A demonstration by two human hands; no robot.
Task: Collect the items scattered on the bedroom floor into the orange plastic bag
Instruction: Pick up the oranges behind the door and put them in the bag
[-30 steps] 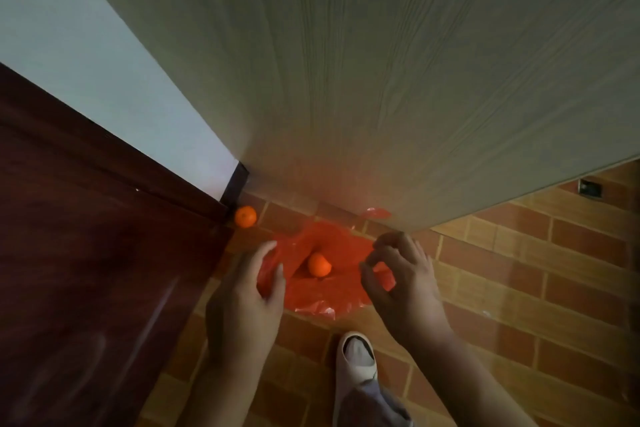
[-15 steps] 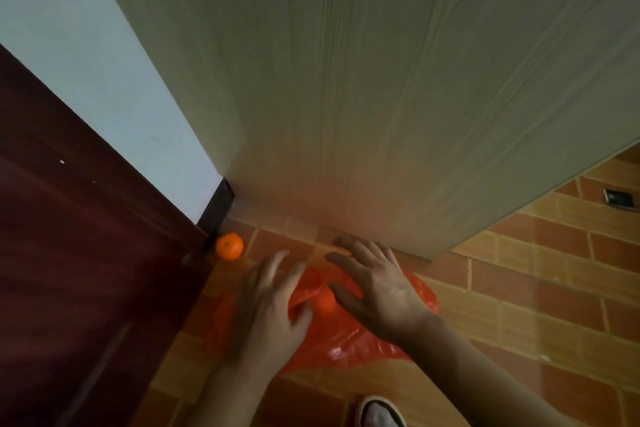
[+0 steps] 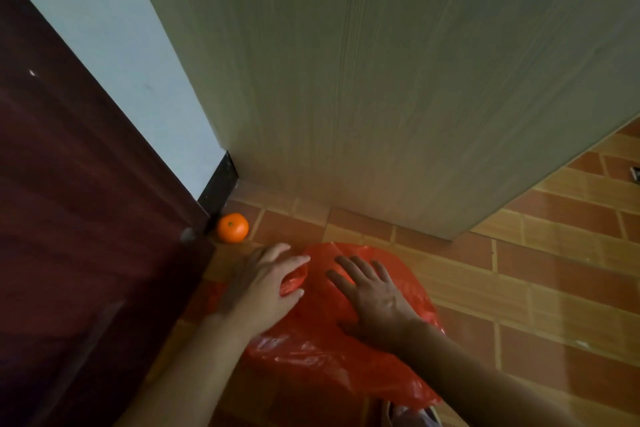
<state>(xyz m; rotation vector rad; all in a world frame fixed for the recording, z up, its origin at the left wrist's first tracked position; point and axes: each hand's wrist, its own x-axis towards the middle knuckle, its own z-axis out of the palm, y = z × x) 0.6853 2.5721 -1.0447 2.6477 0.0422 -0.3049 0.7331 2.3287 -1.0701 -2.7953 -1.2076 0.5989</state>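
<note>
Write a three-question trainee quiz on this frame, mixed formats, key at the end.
1. True or false: the tangerine by the dark baseboard is already inside the orange plastic bag.
2. Which hand is nearer that tangerine? A) left hand B) right hand
3. Fill in: the bag lies on the ___ floor.

Key: 1. False, it sits on the floor, apart from the bag. 2. A. 3. Brick-patterned tile.
</note>
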